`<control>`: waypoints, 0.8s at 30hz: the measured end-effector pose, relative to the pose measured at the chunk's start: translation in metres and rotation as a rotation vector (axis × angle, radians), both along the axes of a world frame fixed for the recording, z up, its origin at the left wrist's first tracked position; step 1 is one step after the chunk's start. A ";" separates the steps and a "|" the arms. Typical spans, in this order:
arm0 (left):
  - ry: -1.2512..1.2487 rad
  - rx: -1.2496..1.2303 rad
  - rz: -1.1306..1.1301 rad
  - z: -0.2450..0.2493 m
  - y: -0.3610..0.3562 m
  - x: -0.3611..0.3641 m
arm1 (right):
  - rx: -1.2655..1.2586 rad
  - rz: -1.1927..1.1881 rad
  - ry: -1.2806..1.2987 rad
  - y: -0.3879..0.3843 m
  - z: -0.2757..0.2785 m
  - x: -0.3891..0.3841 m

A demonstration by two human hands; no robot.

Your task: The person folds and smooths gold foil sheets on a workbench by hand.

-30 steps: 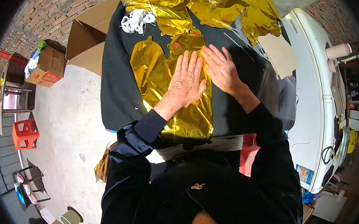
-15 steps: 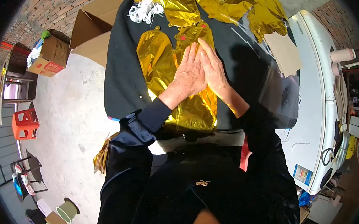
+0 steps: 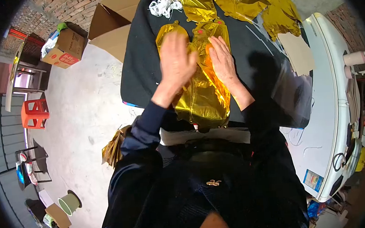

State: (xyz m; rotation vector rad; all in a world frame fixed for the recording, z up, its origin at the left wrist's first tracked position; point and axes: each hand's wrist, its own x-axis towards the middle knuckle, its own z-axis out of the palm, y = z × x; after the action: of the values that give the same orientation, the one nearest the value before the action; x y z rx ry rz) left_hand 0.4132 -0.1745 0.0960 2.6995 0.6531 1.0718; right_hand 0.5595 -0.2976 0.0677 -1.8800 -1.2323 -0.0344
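A flat gold foil balloon (image 3: 201,108) lies on the black cloth-covered table in front of me, its near end at the table's edge. Over its left side my left hand (image 3: 175,62) is stretched out palm down, its fingers a little smeared by motion. My right hand (image 3: 225,66) lies flat along the balloon's right edge, fingers straight, with nothing held. The two hands are apart, with shiny foil showing between them. Small red marks show near the balloon's far end.
More gold foil (image 3: 242,4) is heaped at the far side, beside a bundle of white string (image 3: 165,6). Clear plastic sheets (image 3: 293,93) and a cardboard piece (image 3: 297,54) lie at the right. An open carton (image 3: 119,23) and a red stool (image 3: 35,113) stand left.
My hands were together over the balloon's middle and have parted. The left has moved up and left onto its left side, the right has shifted slightly right. The view has turned a little.
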 end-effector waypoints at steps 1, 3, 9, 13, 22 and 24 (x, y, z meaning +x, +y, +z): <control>0.009 -0.030 0.105 0.010 0.005 -0.020 | -0.053 0.005 -0.054 0.000 -0.001 0.000; 0.018 0.064 0.290 0.002 0.013 -0.055 | -0.049 -0.002 -0.074 0.000 0.000 -0.003; 0.122 -0.146 0.330 -0.008 -0.004 -0.078 | -0.037 0.010 -0.132 -0.001 -0.004 -0.004; 0.244 -0.522 0.364 0.016 -0.010 -0.073 | -0.064 0.007 -0.145 0.000 -0.005 -0.002; 0.088 -0.747 0.035 0.033 -0.014 -0.056 | -0.094 -0.016 -0.158 0.001 -0.003 -0.005; 0.137 -0.727 -0.055 0.045 -0.022 -0.048 | -0.086 -0.018 -0.161 0.003 -0.006 -0.004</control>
State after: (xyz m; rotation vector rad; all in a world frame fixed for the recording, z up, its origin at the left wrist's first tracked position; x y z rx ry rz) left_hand 0.3651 -0.1961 0.1410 2.1398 0.7925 0.4929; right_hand 0.5551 -0.2951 0.0619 -1.9944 -1.3435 -0.1474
